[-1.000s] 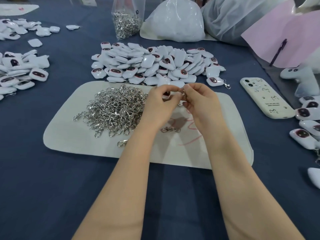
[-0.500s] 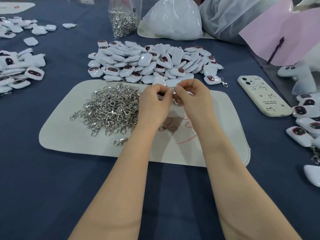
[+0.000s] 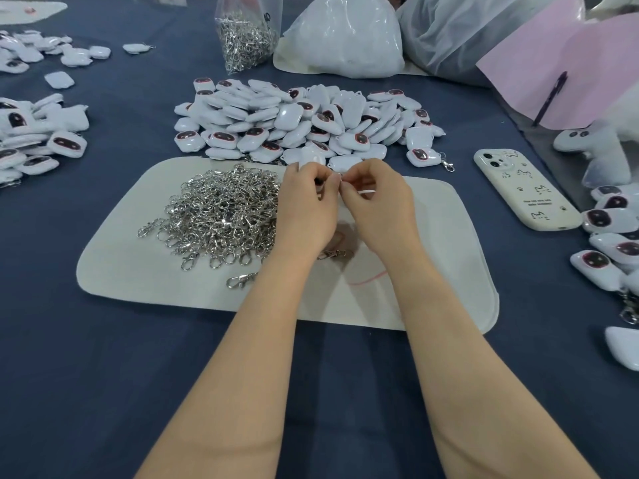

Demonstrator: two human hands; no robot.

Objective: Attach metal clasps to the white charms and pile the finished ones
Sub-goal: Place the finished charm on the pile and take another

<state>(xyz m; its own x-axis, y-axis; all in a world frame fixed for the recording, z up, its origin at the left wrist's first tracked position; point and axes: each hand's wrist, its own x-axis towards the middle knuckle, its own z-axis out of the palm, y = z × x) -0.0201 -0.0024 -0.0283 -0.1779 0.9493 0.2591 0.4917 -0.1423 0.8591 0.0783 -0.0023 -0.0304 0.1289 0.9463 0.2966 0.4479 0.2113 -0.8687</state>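
White charm (image 3: 311, 156) stands up between the fingertips of the left hand (image 3: 304, 209), which pinches it above the far edge of a cream mat (image 3: 432, 271); most of the charm is hidden behind the fingers. The right hand (image 3: 377, 205) meets it fingertip to fingertip, fingers curled and pinching a small metal clasp (image 3: 342, 179), of which only a glint shows. Whether the clasp is already hooked on cannot be told.

On the mat, just left of the left hand, lies a heap of clasps (image 3: 224, 209), with one loose clasp (image 3: 240, 280) near its front edge and another (image 3: 333, 253) under the wrists. Beyond the mat sits a big pile of charms (image 3: 304, 122), and at that pile's right end a finished charm (image 3: 423, 157) lies with its clasp attached.

More charms lie at the left edge (image 3: 38, 133) and at the right edge (image 3: 608, 243) of the blue-covered worktop (image 3: 103, 375). A phone (image 3: 525, 191) lies face down right of the mat. At the back stand a clear bag of clasps (image 3: 245, 39) and a white plastic bag (image 3: 342, 39).
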